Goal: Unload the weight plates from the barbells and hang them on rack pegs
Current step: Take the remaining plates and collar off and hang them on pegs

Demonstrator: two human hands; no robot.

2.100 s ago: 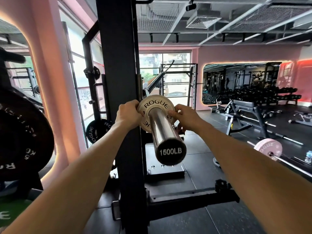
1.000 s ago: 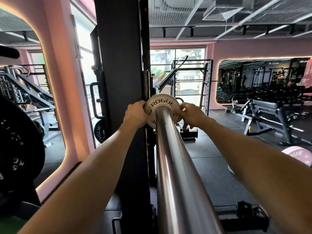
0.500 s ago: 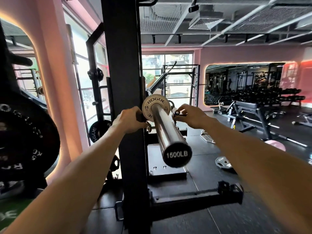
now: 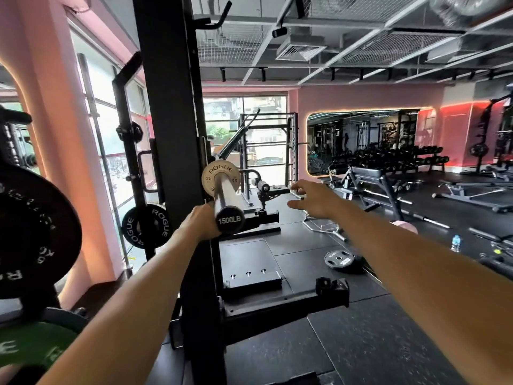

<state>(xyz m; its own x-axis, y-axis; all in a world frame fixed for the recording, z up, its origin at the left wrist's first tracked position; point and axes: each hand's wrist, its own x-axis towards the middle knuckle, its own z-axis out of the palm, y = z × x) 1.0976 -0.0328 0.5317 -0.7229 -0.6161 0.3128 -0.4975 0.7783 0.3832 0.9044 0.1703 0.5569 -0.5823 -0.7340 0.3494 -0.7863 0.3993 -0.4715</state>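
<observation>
Plate [image 4: 220,175] on sleeve, beyond left grip [image 4: 200,223] (sleeve end)

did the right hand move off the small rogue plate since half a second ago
Yes. The right hand has let go of the small plate and swung out to the right, away from the barbell sleeve, fingers spread and holding nothing.

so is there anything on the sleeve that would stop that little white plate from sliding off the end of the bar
Nothing visible does. The small white plate sits far up the sleeve, and the chrome between it and the end cap shows no collar or other plate. The left hand holds the sleeve near the end; the right hand is off it.
</observation>
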